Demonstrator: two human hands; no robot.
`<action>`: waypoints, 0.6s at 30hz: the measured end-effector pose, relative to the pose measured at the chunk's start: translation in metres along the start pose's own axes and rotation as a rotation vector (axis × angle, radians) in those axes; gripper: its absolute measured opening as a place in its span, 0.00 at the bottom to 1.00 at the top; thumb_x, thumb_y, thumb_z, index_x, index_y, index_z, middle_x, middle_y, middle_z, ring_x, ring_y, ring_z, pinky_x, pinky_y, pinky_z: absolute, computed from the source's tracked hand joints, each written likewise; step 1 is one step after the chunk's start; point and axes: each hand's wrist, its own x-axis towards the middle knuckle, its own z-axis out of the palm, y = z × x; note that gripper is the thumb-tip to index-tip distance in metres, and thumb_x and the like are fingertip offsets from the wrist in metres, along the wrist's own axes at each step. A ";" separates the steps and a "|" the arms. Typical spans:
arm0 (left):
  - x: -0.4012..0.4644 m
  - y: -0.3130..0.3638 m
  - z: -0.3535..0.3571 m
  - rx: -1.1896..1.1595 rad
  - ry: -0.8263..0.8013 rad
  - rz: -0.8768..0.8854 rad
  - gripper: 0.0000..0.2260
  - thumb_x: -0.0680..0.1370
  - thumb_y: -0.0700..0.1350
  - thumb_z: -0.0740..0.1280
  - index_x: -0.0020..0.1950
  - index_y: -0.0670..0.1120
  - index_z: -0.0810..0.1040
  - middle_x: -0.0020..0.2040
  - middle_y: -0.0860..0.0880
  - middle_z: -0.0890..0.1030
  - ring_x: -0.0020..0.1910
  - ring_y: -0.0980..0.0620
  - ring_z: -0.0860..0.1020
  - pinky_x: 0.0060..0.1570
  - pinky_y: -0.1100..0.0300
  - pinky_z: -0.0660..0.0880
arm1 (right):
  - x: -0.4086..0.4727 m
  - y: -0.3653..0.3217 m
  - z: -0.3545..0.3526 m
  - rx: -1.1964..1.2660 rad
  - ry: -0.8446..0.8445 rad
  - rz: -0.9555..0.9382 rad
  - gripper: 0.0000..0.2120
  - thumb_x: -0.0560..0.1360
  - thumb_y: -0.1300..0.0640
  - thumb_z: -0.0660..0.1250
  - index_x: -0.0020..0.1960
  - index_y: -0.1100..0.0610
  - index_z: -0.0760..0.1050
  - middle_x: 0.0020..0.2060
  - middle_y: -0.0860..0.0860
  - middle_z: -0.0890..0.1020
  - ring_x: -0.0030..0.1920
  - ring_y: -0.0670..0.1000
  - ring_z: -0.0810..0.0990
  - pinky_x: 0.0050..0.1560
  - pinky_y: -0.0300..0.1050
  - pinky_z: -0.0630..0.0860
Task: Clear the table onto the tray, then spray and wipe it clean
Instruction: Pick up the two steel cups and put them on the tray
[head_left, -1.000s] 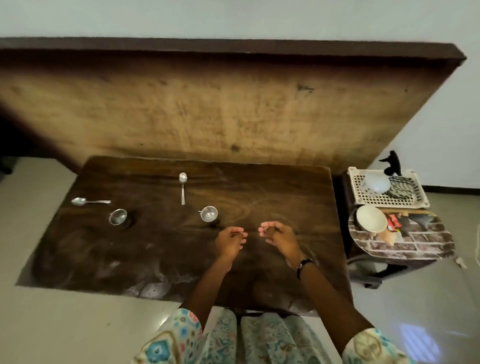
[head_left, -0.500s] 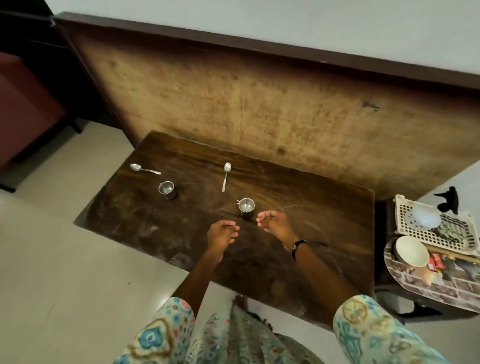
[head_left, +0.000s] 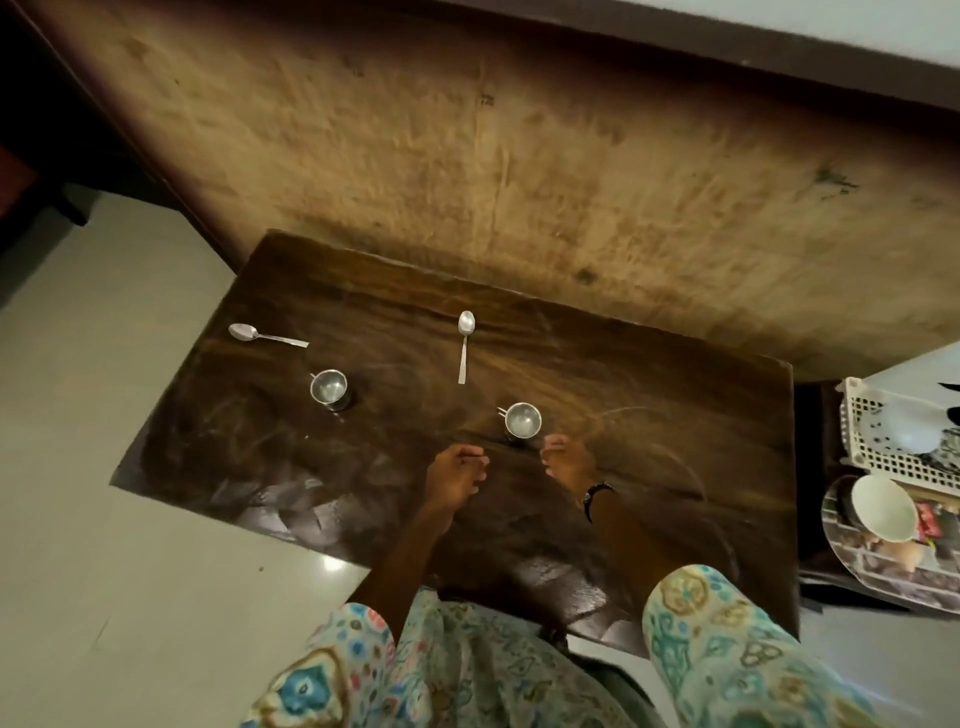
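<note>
On the dark wooden table (head_left: 649, 415) stand two small steel cups, one (head_left: 523, 420) near the middle and one (head_left: 329, 387) further left. One spoon (head_left: 465, 343) lies behind the middle cup, and another spoon (head_left: 265, 336) lies near the table's left edge. My left hand (head_left: 454, 475) and my right hand (head_left: 569, 465) hover just in front of the middle cup with fingers loosely curled, holding nothing. The right fingertips are close to the cup's right side.
A large wooden board (head_left: 519, 171) leans behind the table. To the right, a low stand carries a white perforated basket (head_left: 872, 452) and a patterned round tray (head_left: 883, 577) with a white bowl (head_left: 883, 506). Pale floor lies to the left.
The view has swung left and tilted, so the table now sits skewed. Both hands stay together over the table, now closer to the middle cup. No object has moved.
</note>
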 end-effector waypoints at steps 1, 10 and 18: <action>0.004 0.000 -0.004 0.011 -0.015 -0.014 0.05 0.75 0.39 0.67 0.43 0.50 0.76 0.42 0.48 0.81 0.36 0.55 0.78 0.36 0.62 0.73 | 0.015 0.002 0.005 -0.112 0.007 0.032 0.13 0.76 0.61 0.62 0.60 0.61 0.74 0.57 0.61 0.79 0.54 0.58 0.79 0.58 0.54 0.76; 0.075 -0.015 -0.039 0.122 -0.171 -0.162 0.07 0.78 0.38 0.64 0.43 0.50 0.74 0.41 0.52 0.78 0.36 0.57 0.76 0.28 0.72 0.71 | 0.099 0.002 0.058 -0.181 0.066 0.271 0.20 0.76 0.56 0.64 0.65 0.64 0.70 0.60 0.60 0.78 0.62 0.62 0.76 0.57 0.52 0.72; 0.119 -0.012 -0.058 0.150 -0.112 -0.194 0.07 0.77 0.36 0.64 0.44 0.48 0.74 0.41 0.51 0.77 0.36 0.55 0.76 0.32 0.67 0.71 | 0.092 -0.016 0.081 -0.112 0.169 0.225 0.17 0.76 0.58 0.62 0.59 0.68 0.75 0.55 0.65 0.80 0.55 0.61 0.79 0.47 0.46 0.73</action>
